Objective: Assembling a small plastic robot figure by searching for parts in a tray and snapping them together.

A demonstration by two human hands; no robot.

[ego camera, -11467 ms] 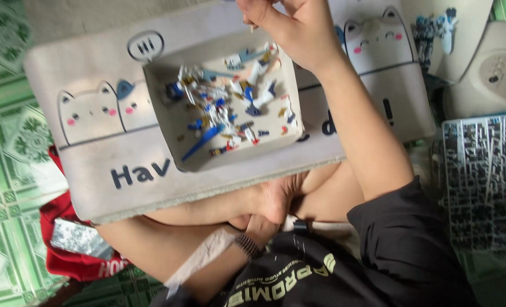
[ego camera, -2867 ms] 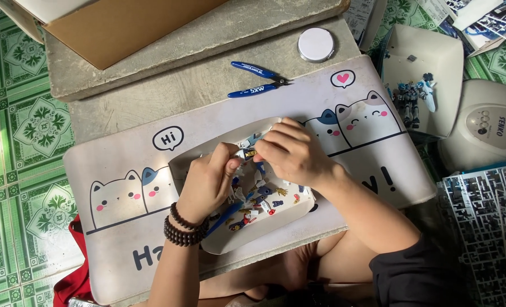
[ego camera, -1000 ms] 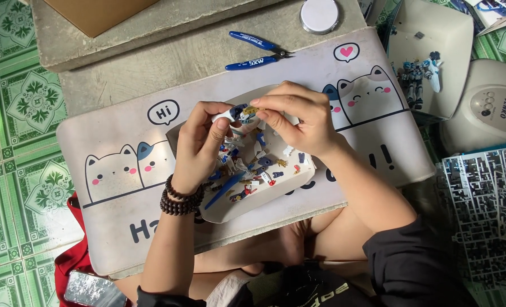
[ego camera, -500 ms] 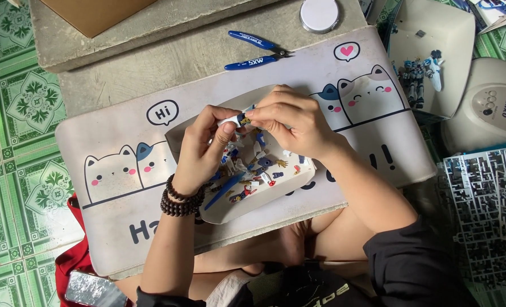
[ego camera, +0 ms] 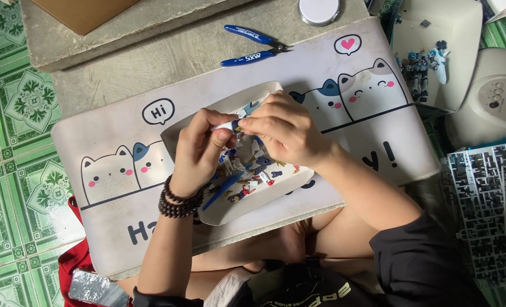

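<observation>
floor: green patterned tiles point(ego camera: 14, 113) are lying glossy and hard at the far left.
mat: a soft pale desk mat point(ego camera: 111, 227) printed with cartoon cats is covering a rough concrete slab.
left hand: the left hand point(ego camera: 199, 150), a dark bead bracelet point(ego camera: 179, 203) on its wrist, is pinching one end of a small white and blue plastic part point(ego camera: 230, 124); fingers closed on it.
small part: it is being held in the air just above the tray, between both hands' fingertips.
step in hand: two tiny model pieces are seemingly being pressed together, by my reading.
next move: it is likely calling for a straight, gentle push with the pegs lined up, since thin plastic may snap.
tray: a shallow pale tray point(ego camera: 176, 133) is holding loose blue, white and red plastic bits point(ego camera: 247, 176).
right hand: the right hand point(ego camera: 284, 133) is gripping the part's other end, fingertips clamped on it.
nippers: blue-handled nippers point(ego camera: 253, 48) are lying untouched on the slab, well apart.
figure: a partly built blue and white figure point(ego camera: 423, 62) is resting in a second tray.
sprues: grey parts frames point(ego camera: 486, 210) are lying at the far right.
</observation>
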